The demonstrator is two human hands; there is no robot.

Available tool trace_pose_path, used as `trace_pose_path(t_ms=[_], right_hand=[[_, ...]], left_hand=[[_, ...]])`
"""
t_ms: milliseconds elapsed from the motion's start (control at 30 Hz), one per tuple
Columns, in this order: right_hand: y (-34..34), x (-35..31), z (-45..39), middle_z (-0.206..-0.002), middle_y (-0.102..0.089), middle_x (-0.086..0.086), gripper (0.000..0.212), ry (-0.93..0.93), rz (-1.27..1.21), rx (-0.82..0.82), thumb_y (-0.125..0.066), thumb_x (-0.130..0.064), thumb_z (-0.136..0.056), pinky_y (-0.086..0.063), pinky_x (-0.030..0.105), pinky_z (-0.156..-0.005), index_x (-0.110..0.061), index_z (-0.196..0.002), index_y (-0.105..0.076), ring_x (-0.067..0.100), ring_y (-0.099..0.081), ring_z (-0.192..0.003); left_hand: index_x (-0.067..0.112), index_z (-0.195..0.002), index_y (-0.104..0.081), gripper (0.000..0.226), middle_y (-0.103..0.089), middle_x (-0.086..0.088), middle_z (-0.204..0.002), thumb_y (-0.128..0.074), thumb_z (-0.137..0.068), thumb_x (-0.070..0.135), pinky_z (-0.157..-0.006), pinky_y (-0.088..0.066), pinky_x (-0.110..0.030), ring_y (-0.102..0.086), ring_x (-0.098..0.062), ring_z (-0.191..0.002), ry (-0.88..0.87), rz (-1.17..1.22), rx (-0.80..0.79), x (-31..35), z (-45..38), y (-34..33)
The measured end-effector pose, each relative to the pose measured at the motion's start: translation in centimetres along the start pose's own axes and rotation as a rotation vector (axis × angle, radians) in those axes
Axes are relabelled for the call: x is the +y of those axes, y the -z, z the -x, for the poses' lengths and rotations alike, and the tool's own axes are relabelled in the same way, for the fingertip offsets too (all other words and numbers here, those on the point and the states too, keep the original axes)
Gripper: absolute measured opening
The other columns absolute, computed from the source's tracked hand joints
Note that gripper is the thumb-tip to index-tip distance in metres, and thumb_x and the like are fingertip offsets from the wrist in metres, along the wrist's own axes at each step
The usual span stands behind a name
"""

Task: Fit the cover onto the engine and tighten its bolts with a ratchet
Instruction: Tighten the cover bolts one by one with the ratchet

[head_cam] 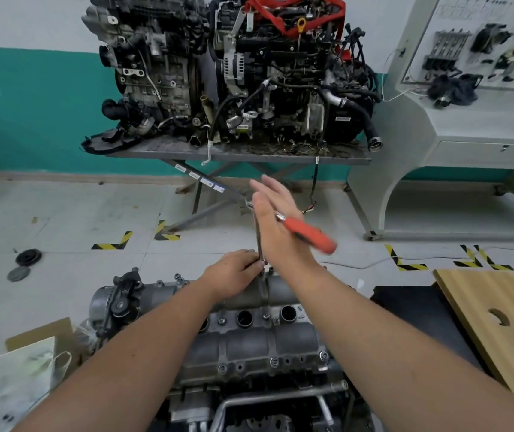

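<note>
At the centre of the frame, your left hand (234,269) pinches the lower end of the ratchet's (307,233) slim metal extension, fingers curled round it where it meets a bolt on the far edge of the cover (249,341). Your right hand (276,219) is raised above it with fingers straight and together, the flat palm pressed against the ratchet near its head; the orange handle juts out to the right of that hand, blurred.

The cover is a dull grey cast-metal piece, ribbed across its width, sitting on top of the engine (249,410) in the lower middle of the frame. A row of round dark holes runs along its middle, and small bolts show along its near and far edges. A black fitting is mounted at its left end.

In the upper middle, two more engines stand on a metal table (237,155), one draped with a red strap. A wooden board (499,319) lies at lower right, and cardboard (31,366) at lower left on the floor.
</note>
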State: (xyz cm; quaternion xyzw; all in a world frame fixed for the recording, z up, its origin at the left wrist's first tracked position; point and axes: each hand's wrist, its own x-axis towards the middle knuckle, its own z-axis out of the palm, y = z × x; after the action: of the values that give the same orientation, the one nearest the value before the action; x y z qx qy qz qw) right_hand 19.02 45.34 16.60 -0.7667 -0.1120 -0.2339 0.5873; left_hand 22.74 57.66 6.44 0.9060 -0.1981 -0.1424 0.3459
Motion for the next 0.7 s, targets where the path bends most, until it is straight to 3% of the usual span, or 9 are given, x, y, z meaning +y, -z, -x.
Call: trace_pose_path(t_ms=[67,133,200,267,367,467,533,600,700], right_hand=[[0.3,0.4,-0.5,-0.137,-0.059,0.009,0.022,0.408,0.42,0.017,-0.064,-0.01,-0.094,-0.046,0.038,-0.102,-0.01,-0.114,-0.073,0.027,-0.055,-0.125],[0.7,0.1,-1.6,-0.116,-0.07,0.013,0.023,0.622,0.755,-0.053,-0.067,0.003,-0.082,-0.05,0.043,-0.089,-0.005,-0.102,-0.076,0.035,-0.064,-0.109],[1.2,-1.1,-2.4,-0.098,-0.069,0.01,0.026,0.619,1.041,-0.232,-0.058,0.001,-0.078,-0.046,0.042,-0.083,-0.007,-0.098,-0.071,0.034,-0.064,-0.095],[1.7,-2.3,-3.0,-0.1,-0.063,0.008,0.02,0.482,1.24,-0.381,-0.047,-0.015,-0.093,-0.039,0.043,-0.085,-0.012,-0.106,-0.062,0.033,-0.059,-0.094],[1.6,-4.0,-3.8,-0.101,-0.058,0.002,0.039,0.248,1.305,-0.515,-0.028,-0.049,-0.103,-0.036,0.041,-0.076,-0.02,-0.111,-0.052,0.027,-0.053,-0.09],[1.2,-4.9,-4.8,-0.078,-0.047,-0.004,0.032,0.076,1.219,-0.596,-0.025,-0.044,-0.106,-0.03,0.033,-0.058,-0.021,-0.094,-0.045,0.02,-0.047,-0.071],[0.9,-5.4,-5.2,-0.077,-0.059,0.001,0.031,-0.086,1.065,-0.596,-0.032,-0.032,-0.105,-0.036,0.032,-0.052,-0.014,-0.09,-0.052,0.021,-0.056,-0.065],[0.7,-5.4,-5.2,-0.076,-0.071,0.007,0.023,-0.4,0.571,-0.508,-0.038,-0.021,-0.103,-0.047,0.03,-0.057,-0.009,-0.094,-0.055,0.022,-0.068,-0.065],[0.5,-5.1,-4.0,-0.068,-0.071,0.008,0.01,-0.831,-0.504,-0.173,-0.041,-0.006,-0.102,-0.054,0.029,-0.057,-0.006,-0.095,-0.049,0.027,-0.07,-0.075]], left_hand=[[0.017,-0.118,-0.063,0.026,-0.063,-0.003,-0.122,-0.048,-0.104,0.033,-0.101,-0.045,-0.047,-0.056,-0.024,-0.116,-0.016,-0.007,-0.001,0.0,0.0,0.0],[0.011,-0.111,-0.061,0.024,-0.064,-0.007,-0.115,-0.048,-0.104,0.03,-0.096,-0.046,-0.043,-0.058,-0.026,-0.11,-0.049,0.011,-0.005,0.0,-0.1,-0.1],[0.02,-0.098,-0.058,0.021,-0.062,-0.001,-0.107,-0.045,-0.105,0.034,-0.094,-0.044,-0.04,-0.056,-0.023,-0.107,-0.042,0.006,0.003,0.0,-0.2,-0.1],[0.025,-0.109,-0.063,0.025,-0.062,0.003,-0.116,-0.042,-0.106,0.039,-0.1,-0.042,-0.042,-0.054,-0.021,-0.114,-0.023,-0.003,0.005,-0.1,-0.3,-0.1],[0.027,-0.122,-0.064,0.033,-0.062,0.004,-0.125,-0.04,-0.106,0.043,-0.104,-0.041,-0.046,-0.053,-0.02,-0.119,-0.011,0.026,-0.003,-0.3,-0.3,-0.1],[0.029,-0.115,-0.063,0.029,-0.061,0.007,-0.119,-0.039,-0.106,0.044,-0.102,-0.042,-0.047,-0.052,-0.019,-0.115,-0.025,0.007,-0.014,-0.4,-0.3,-0.1],[0.031,-0.11,-0.062,0.027,-0.06,0.008,-0.114,-0.038,-0.106,0.045,-0.101,-0.043,-0.047,-0.052,-0.018,-0.112,-0.031,-0.022,-0.015,-0.5,-0.2,-0.1],[0.031,-0.109,-0.062,0.028,-0.06,0.007,-0.115,-0.038,-0.106,0.046,-0.1,-0.043,-0.047,-0.052,-0.019,-0.113,-0.037,-0.044,-0.012,-0.6,-0.3,-0.1],[0.028,-0.118,-0.064,0.034,-0.061,0.003,-0.125,-0.039,-0.106,0.046,-0.102,-0.044,-0.047,-0.054,-0.022,-0.118,-0.049,-0.059,-0.008,-0.8,-0.5,-0.2]])
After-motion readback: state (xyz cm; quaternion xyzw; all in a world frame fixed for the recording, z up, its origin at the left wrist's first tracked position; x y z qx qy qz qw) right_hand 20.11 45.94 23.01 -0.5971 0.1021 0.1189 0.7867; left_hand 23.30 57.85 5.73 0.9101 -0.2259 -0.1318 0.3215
